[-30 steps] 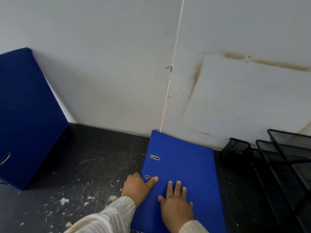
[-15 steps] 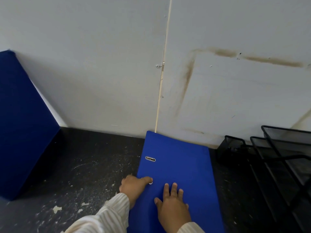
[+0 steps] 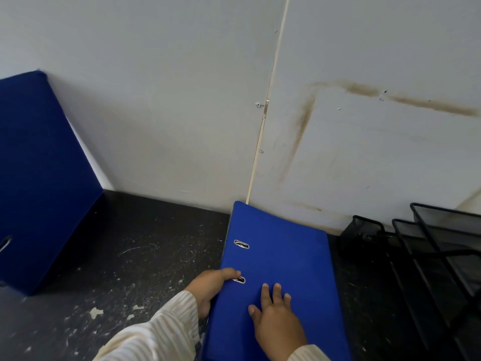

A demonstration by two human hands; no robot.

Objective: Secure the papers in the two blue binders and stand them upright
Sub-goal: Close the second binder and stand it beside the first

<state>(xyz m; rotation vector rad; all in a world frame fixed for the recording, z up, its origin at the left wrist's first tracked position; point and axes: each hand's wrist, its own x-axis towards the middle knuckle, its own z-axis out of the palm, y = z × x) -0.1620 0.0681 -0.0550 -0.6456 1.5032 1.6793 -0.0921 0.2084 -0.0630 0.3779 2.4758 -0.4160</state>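
A person in a pale striped sleeve (image 3: 161, 334) bends over a dark, paint-flecked table (image 3: 130, 256) with both hands on a closed blue binder (image 3: 281, 261). The binder lies flat, cover up, its far corner touching the foot of the grey wall (image 3: 156, 100), just at the pale seam that runs up between two panels.

The left hand (image 3: 210, 287) grips the binder along its spine side. Its thumb lies across the top of the cover, with the tip at the nearer of two metal-rimmed slots (image 3: 241, 244), and the other fingers curl down over the edge, out of sight. The right hand (image 3: 276, 321) rests palm down on the cover nearer the person, fingers straight and slightly spread, holding nothing.

Well apart, at the left edge of the view, a second binder (image 3: 44, 178) of darker blue stands on the table against the wall. It looks tilted in this wide view, and a metal finger ring (image 3: 5, 243) shows low on its spine.

To the right of the flat binder, black wire-mesh trays (image 3: 429, 256) sit near the wall, close to the binder's edge but not touching it. Brown stains (image 3: 302, 126) streak the wall panel above — one running downward, another trailing off to the right.
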